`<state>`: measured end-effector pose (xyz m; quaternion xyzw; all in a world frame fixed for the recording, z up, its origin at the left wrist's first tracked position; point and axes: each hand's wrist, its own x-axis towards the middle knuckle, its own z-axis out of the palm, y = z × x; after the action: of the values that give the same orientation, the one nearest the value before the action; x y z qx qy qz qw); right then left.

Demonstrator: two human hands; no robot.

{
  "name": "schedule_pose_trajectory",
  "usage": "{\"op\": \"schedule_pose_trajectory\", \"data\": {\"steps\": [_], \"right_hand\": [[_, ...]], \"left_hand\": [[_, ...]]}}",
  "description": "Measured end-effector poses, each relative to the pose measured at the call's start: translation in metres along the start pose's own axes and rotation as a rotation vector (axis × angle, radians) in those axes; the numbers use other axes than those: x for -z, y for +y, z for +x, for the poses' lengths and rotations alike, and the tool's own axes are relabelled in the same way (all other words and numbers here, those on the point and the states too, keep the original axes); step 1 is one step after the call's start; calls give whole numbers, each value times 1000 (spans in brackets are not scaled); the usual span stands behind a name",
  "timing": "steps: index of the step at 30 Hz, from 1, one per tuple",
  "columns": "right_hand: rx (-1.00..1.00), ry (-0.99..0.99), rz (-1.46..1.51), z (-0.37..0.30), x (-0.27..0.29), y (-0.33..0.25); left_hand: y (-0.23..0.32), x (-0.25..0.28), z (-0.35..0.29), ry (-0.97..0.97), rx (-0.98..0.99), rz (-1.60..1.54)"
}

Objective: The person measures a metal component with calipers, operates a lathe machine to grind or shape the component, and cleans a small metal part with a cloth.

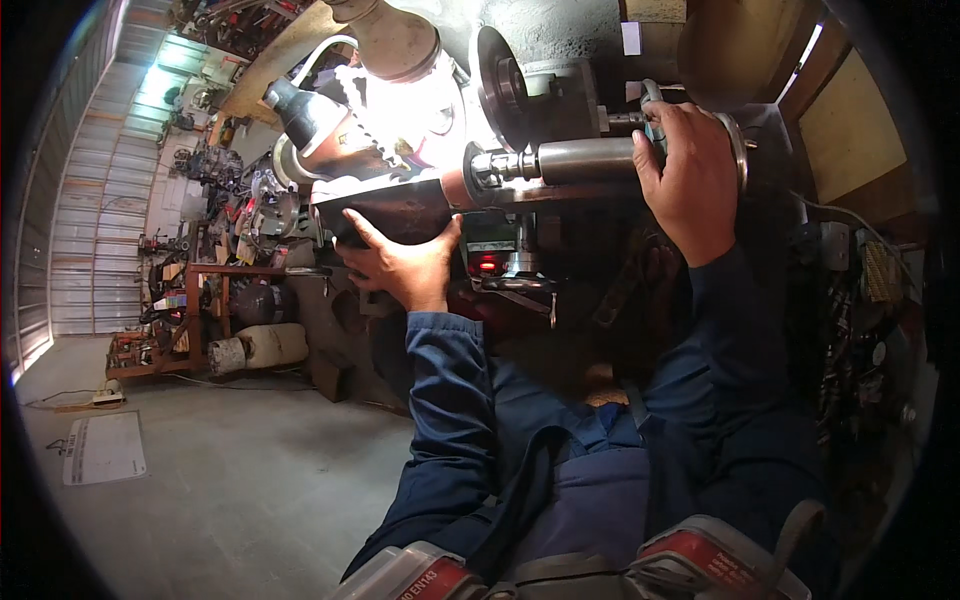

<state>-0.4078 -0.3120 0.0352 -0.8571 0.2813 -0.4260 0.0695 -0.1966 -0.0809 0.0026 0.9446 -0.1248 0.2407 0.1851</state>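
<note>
My left hand [405, 268] is spread against the near side of a dark metal block [395, 208], thumb and index finger wide apart. Some of its other fingers are partly hidden at the block's lower edge. To the right of the block, a jointed metal coupling [505, 166] leads into a smooth steel cylinder [588, 161]. My right hand [692, 178] curls over the cylinder's right end, its thumb on the near side. Just beyond that hand shows the rim of a round metal wheel [741, 155]. The right fingertips are partly out of sight.
A bright lamp [302, 112] stands behind the block, near an upright metal disc [498, 88]. Below the cylinder, a crank handle [520, 287] sticks out. Tools and parts clutter the left wall; a plastic jug [272, 346] lies by a rusty frame [197, 318].
</note>
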Motion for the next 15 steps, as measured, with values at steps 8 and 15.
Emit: {"op": "schedule_pose_trajectory", "data": {"steps": [8,15], "right_hand": [[13,11,-5,-1,-1,1],[15,25,-1,-1,-1,1]], "left_hand": [[1,0,0,-9,4,12],[3,2,0,-45,44,22]]}}
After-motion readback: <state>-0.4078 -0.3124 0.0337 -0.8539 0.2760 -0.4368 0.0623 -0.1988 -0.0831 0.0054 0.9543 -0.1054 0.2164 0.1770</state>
